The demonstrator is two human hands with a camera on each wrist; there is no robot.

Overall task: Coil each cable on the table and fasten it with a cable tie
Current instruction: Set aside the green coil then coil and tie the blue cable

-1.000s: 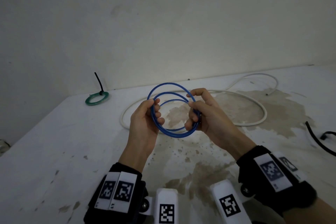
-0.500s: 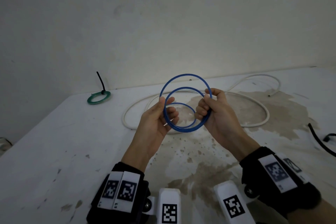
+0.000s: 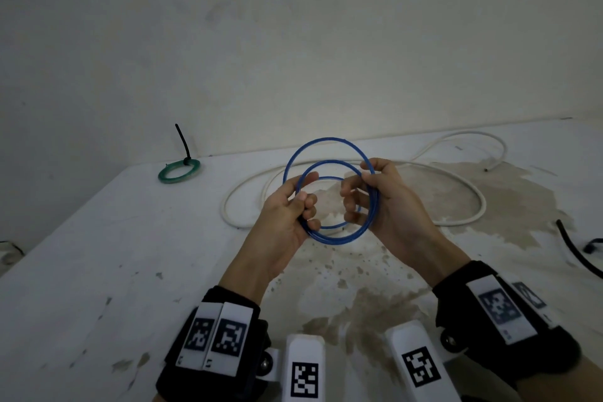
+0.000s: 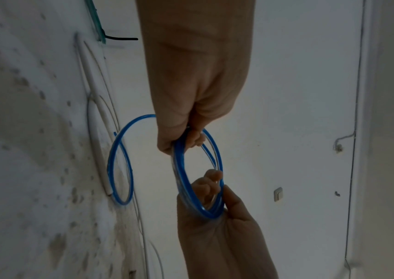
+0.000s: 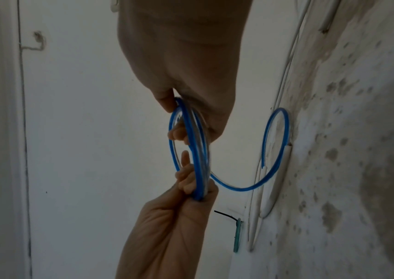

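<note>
Since a second ago I have lifted the thin blue plastic-coated cable [image 3: 329, 188] higher above the table and its outer loop has grown wider, rising above my fingers.

From the head view, my left hand [image 3: 287, 215] grips the left side of the coil, fingers curled round the strands and thumb laid over them. My right hand [image 3: 385, 206] grips the right side, thumb and forefinger pinching the top of the loops. The cable shows three rings of unequal size, held in the air over the stained white table [image 3: 98, 271]. Behind it a long white cable [image 3: 470, 192] lies loose on the table; a small green coil [image 3: 179, 170] fastened with a black cable tie [image 3: 183, 145] sits far left, and a black cable [image 3: 574, 248] lies at the right edge.

In the left wrist view, my left hand [image 4: 191, 105] clenches the bundled strands [image 4: 181, 169], with one loose loop [image 4: 119, 166] swung out toward the table.

In the right wrist view, my right hand [image 5: 191, 90] holds the bundle [image 5: 191, 151] likewise, the free end [image 5: 262, 166] curling beside the white cable [image 5: 279, 169].
</note>
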